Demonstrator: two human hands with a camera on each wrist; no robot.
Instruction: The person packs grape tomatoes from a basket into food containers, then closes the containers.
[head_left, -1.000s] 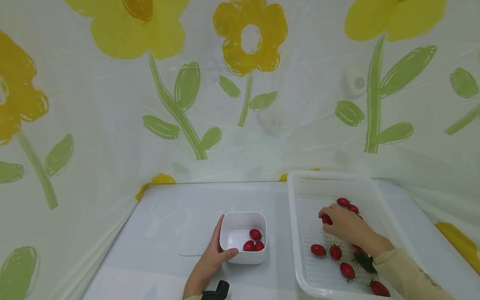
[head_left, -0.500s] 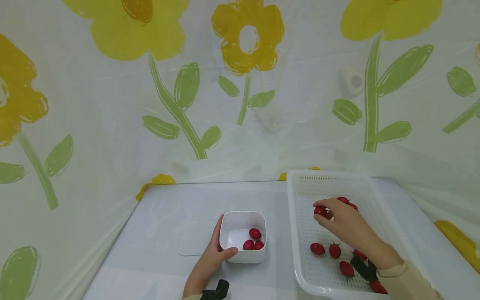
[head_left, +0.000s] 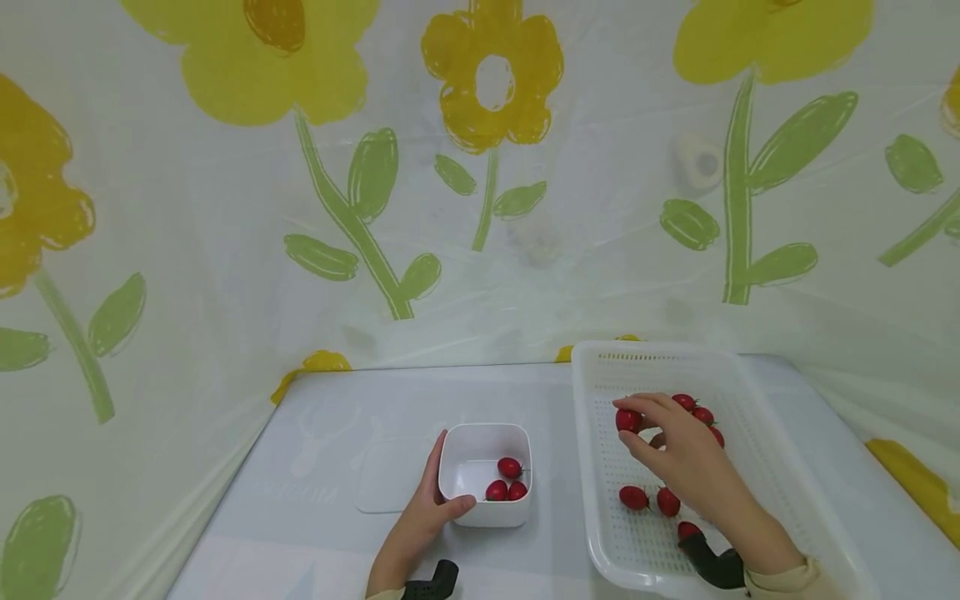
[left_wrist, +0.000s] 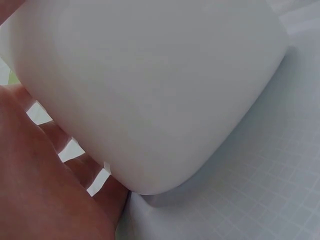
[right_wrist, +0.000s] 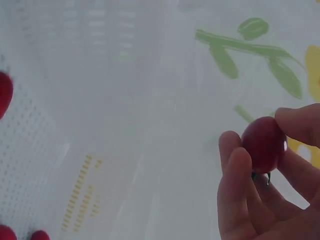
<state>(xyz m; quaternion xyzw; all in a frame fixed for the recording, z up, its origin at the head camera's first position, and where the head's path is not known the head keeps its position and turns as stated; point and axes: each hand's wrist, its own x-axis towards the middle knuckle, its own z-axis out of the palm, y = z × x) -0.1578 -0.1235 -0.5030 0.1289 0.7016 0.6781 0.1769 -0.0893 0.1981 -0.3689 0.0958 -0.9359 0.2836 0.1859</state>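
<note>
From the head view, your right hand (head_left: 686,450) pinches a cherry tomato (head_left: 628,420) above the white basket (head_left: 600,467), while your left hand (head_left: 420,521) grips the small white container (head_left: 485,512). The left wrist view shows fingers (left_wrist: 50,200) wrapping that container (left_wrist: 150,90). The right wrist view shows fingertips (right_wrist: 237,165) around the tomato (right_wrist: 263,144); it looks light, smooth, easily bruised, so hold its sides gently.

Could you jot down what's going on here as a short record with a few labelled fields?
Setting: grey table in front of a flowered plastic sheet
Left hand: grips the side of a small white bowl
In the bowl: three red tomatoes
Right hand: pinches one red tomato above a white perforated basket
In the basket: several more tomatoes
</note>
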